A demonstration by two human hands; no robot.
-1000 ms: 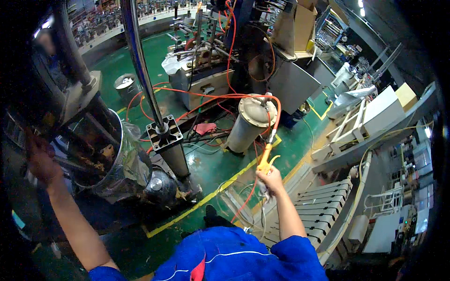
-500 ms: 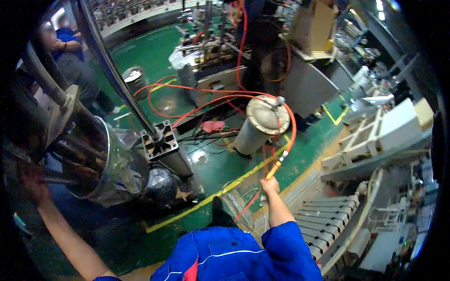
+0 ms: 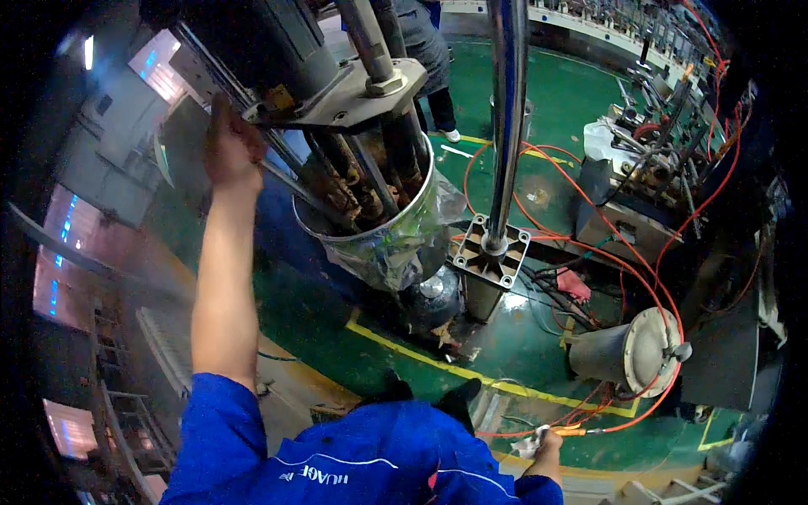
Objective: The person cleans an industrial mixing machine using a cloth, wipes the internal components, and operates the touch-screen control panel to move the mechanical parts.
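a glossy green painted floor (image 3: 547, 88) with yellow lines spreads under everything here. on it, to my left, stands a dark machine with thick steel columns and a flat, angular metal plate (image 3: 362, 99). below that plate is a round, open metal drum (image 3: 358, 248) with clear and greenish plastic film over its side; shafts reach down into it, and brown, crusted matter shows around them. beside the drum, a tall, shiny chrome rod (image 3: 508, 109) rises from a square, ribbed metal block (image 3: 492, 251). on my right sits a pale grey metal cylinder with a domed, bolted lid (image 3: 650, 349), tilted in my view, and a long, thin red-orange hose (image 3: 623, 427) curves past it.

my left hand (image 3: 233, 150) is raised at the near edge of the plate, by a thin metal bar; whether my fingers are wrapped around anything i cannot tell. my right hand (image 3: 549, 446), low and near my body, is closed around a slim yellow-orange air gun (image 3: 572, 432), which points outward to the right and joins the hose at its end. a small, crumpled white scrap (image 3: 530, 443) shows just beside that fist.
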